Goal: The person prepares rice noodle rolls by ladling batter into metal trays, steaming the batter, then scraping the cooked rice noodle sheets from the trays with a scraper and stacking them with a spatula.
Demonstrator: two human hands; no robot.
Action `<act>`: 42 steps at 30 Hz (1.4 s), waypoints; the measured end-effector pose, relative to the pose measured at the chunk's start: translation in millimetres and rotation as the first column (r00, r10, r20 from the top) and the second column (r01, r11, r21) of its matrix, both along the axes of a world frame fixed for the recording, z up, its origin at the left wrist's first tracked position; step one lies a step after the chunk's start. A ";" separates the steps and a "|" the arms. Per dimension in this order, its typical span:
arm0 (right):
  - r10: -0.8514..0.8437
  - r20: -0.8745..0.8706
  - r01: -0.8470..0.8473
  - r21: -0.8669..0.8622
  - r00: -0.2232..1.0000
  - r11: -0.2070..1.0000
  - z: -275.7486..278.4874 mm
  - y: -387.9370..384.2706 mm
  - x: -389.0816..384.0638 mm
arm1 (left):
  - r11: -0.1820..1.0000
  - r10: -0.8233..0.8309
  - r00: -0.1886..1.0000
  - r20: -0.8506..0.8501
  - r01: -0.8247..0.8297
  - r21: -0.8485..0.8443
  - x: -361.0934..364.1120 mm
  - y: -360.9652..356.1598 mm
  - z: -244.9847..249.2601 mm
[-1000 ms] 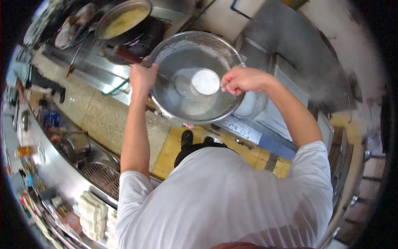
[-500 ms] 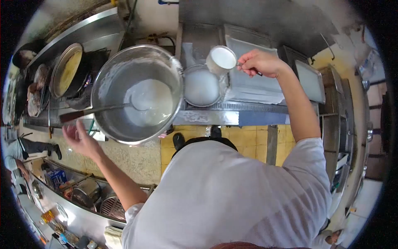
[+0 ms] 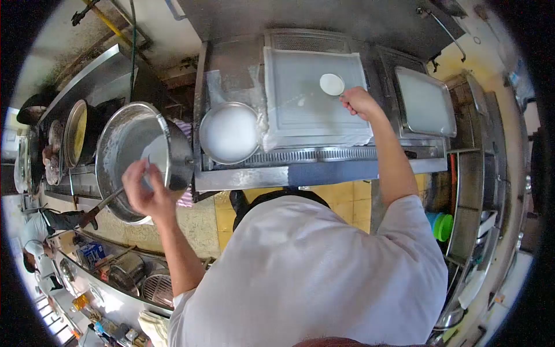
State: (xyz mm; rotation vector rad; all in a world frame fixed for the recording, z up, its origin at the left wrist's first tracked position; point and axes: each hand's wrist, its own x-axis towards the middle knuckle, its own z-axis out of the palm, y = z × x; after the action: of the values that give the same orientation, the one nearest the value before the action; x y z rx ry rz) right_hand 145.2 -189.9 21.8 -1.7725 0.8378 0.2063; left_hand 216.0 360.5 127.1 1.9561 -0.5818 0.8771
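Note:
My right hand (image 3: 359, 103) grips the handle of a metal dipper cup (image 3: 332, 84), full of white liquid, above a flat rectangular surface (image 3: 306, 118) with a pale, cloth-like cover. At left, my left hand (image 3: 149, 191) is in front of the large steel mixing bowl (image 3: 134, 106), fingers bent and apart, nothing visible in them. A long-handled ladle (image 3: 110, 199) leans in that bowl, its handle passing behind the hand; white liquid shows inside. Between bowl and covered surface stands a round metal pan (image 3: 203, 147) of white liquid.
A second tray (image 3: 428, 104) with a pale surface lies at the right of the steel counter (image 3: 243, 178). Pots, including a wok-like pan (image 3: 75, 133), stand on the stove at far left. Shelving (image 3: 469, 185) is at right. Another person (image 3: 37, 228) is at far left.
The dipper cup has moved from over the round pan's edge to above the covered surface. My left hand has moved right, across the bowl's front. The view has shifted rightward.

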 end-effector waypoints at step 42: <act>0.133 -0.121 -0.173 -0.830 0.984 0.530 -66.7 -37.2 -5.4 | 0.891 -0.372 0.630 -0.682 0.447 -0.073 -24.0 -115.6 -130.3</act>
State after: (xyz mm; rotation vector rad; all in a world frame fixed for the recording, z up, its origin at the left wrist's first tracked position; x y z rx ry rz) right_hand 139.9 -227.1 -44.8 -2.7858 0.8745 -0.0832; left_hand 192.0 244.9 -3.2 1.9374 -0.5902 -0.1972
